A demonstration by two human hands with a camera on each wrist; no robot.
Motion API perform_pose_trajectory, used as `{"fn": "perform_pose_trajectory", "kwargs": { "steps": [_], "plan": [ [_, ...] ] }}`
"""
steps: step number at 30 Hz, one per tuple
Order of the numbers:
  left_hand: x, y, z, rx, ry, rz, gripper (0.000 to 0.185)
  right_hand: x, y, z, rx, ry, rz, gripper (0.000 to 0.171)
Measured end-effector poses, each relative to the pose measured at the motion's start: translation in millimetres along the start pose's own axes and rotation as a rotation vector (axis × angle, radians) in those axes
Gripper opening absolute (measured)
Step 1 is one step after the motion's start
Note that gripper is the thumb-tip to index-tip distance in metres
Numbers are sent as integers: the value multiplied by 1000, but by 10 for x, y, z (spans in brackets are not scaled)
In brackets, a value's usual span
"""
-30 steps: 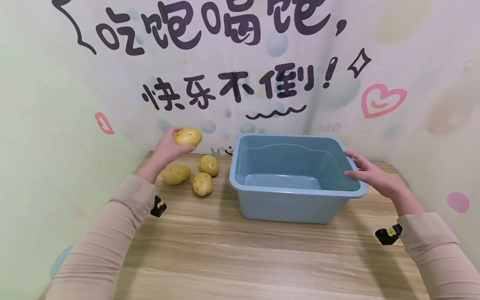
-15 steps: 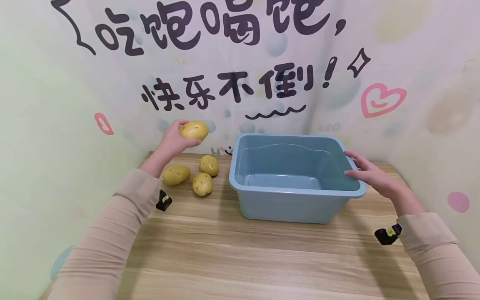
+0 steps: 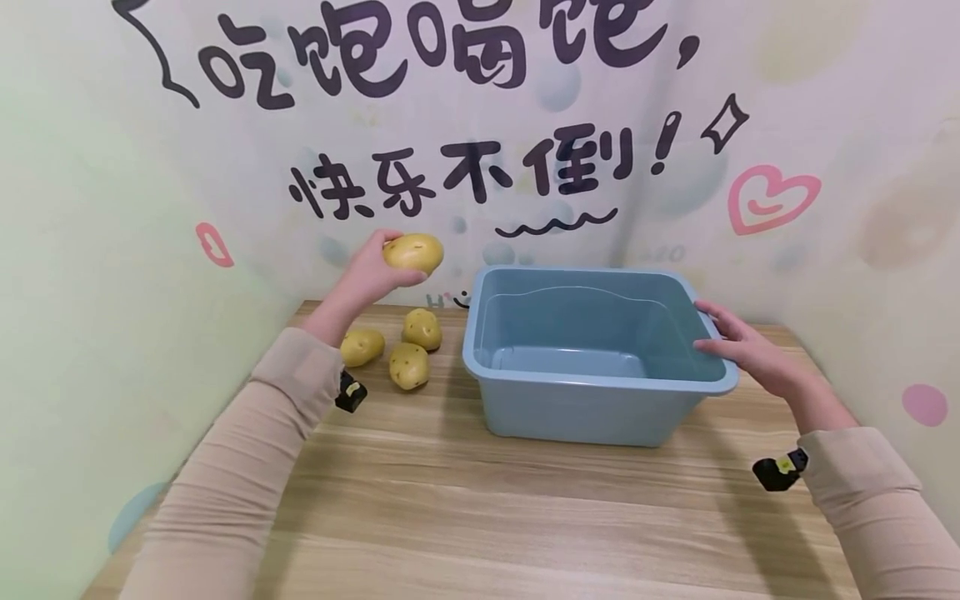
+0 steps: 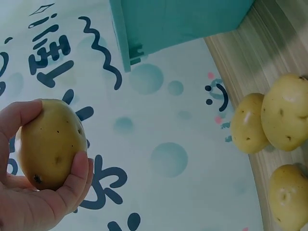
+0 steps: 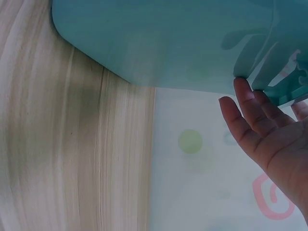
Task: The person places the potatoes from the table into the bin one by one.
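My left hand [image 3: 378, 271] grips a yellow potato [image 3: 414, 253], raised above the table and left of the blue plastic tub [image 3: 573, 412]. In the left wrist view, the thumb and fingers wrap round the potato [image 4: 50, 144], whose skin has small dark eyes. Three more potatoes lie beneath and around that forearm: one potato [image 3: 363, 347] partly behind the sleeve, another potato [image 3: 422, 329] at the back, a third potato [image 3: 409, 367] in front. My right hand [image 3: 746, 346] holds the tub's right rim, its thumb over the inner side and fingertips against the outer wall [image 5: 192, 53].
The wooden table [image 3: 480, 517] carries the tub and potatoes. A white printed backdrop [image 3: 420, 125] with black lettering rises behind the table's back edge, and pale walls flank both sides. Each wrist carries a small black camera [image 3: 780, 471].
My left hand has carried the potato up and to the right, toward the tub. The head view has shifted slightly. My right hand stays at the tub's rim.
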State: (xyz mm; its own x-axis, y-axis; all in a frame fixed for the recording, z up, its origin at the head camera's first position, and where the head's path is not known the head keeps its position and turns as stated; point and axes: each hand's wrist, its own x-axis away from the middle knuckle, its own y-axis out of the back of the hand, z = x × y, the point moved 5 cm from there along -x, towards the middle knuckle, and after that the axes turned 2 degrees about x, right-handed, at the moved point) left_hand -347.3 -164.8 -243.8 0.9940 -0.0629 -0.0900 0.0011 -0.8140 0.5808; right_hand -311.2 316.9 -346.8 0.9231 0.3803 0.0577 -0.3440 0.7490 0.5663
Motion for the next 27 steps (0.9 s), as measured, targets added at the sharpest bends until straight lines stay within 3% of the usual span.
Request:
{"fn": "perform_pose_trajectory", "kwargs": {
  "steps": [16,27],
  "plan": [
    [-13,-101,-131,6,-8,30,77,3,12,-21,12,-4,-3,66],
    [-45,-131,-290,82,0,74,75,-7,11,-13,9,-2,-15,67]
  ]
}}
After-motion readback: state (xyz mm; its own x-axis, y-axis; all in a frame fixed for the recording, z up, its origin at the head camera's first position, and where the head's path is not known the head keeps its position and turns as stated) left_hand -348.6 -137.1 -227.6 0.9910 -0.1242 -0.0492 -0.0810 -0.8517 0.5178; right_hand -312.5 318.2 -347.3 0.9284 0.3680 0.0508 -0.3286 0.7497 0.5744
